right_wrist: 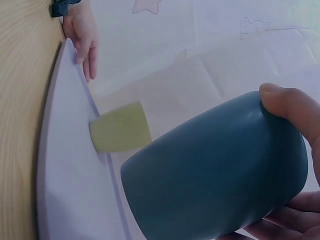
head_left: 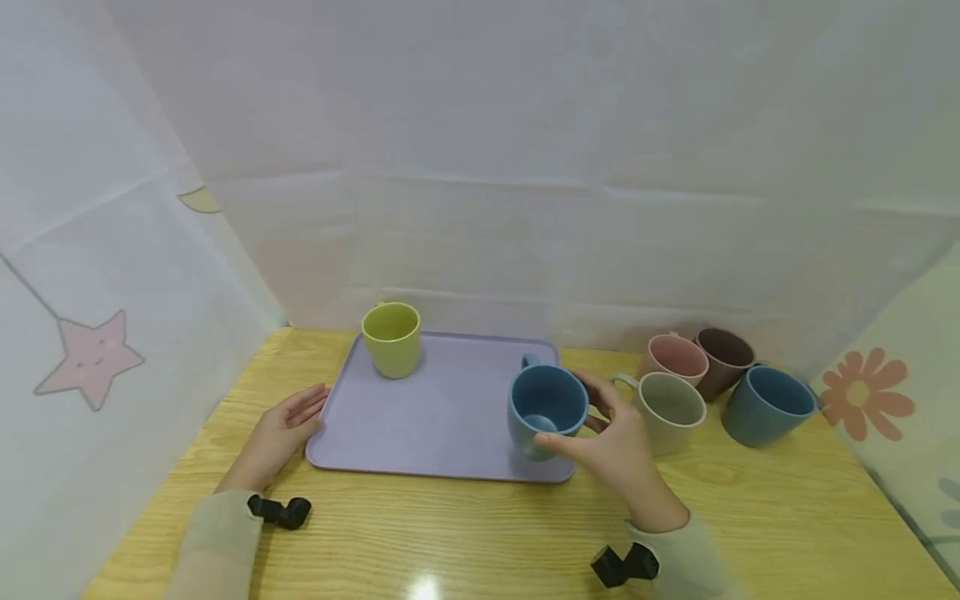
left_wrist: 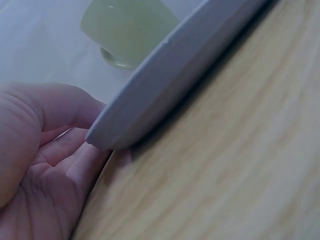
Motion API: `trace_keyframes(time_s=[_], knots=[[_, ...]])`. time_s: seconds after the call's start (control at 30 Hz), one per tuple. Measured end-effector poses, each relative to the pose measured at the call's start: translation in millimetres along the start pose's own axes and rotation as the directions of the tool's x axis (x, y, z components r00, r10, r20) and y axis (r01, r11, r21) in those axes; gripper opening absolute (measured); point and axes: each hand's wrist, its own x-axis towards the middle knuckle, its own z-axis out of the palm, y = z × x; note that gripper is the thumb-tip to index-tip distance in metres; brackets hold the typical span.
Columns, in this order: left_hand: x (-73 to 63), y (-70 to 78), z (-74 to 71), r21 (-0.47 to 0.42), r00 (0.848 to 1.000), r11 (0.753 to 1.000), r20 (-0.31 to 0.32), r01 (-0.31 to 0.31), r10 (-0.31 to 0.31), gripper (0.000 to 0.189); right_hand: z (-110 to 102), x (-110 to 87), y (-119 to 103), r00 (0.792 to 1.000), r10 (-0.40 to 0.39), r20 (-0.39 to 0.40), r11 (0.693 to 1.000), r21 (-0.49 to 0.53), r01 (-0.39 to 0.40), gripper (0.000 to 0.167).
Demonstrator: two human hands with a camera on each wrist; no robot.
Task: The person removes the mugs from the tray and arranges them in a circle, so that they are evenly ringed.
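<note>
My right hand (head_left: 618, 446) grips a blue mug (head_left: 540, 421) by its rim and side, thumb at the near side and fingers round the right side. In the right wrist view the blue mug (right_wrist: 215, 170) appears tilted and raised over the right part of the lilac tray (head_left: 442, 417). The mug's handle points away. At the tray's left edge rests my left hand (head_left: 281, 433), its fingers fairly straight and its thumb touching the rim, as the left wrist view shows. A yellow-green mug (head_left: 393, 346) stands upright in the tray's far left corner.
Right of the tray stand a cream mug (head_left: 671, 421), a pink mug (head_left: 675, 358), a dark brown mug (head_left: 723, 367) and another blue mug (head_left: 768, 408). The cream mug is close beside my right hand. White printed cloth (head_left: 480, 250) hangs behind the wooden table (head_left: 435, 533).
</note>
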Motion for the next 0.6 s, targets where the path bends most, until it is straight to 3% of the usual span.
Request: trace_keyframes(time_s=[0.23, 0.6], knots=[[1.2, 0.8, 0.7, -0.015, 1.0, 1.0, 0.0, -0.014, 0.014, 0.063, -40.2, -7.9, -5.9, 0.995, -0.035, -0.09, 0.997, -0.065, 0.03, 0.084], [0.9, 1.2, 0.7, -0.001, 1.0, 1.0, 0.001, -0.002, 0.002, 0.063, -103.6, -34.4, -11.9, 0.979, 0.063, -0.194, 0.983, -0.159, -0.095, 0.083]])
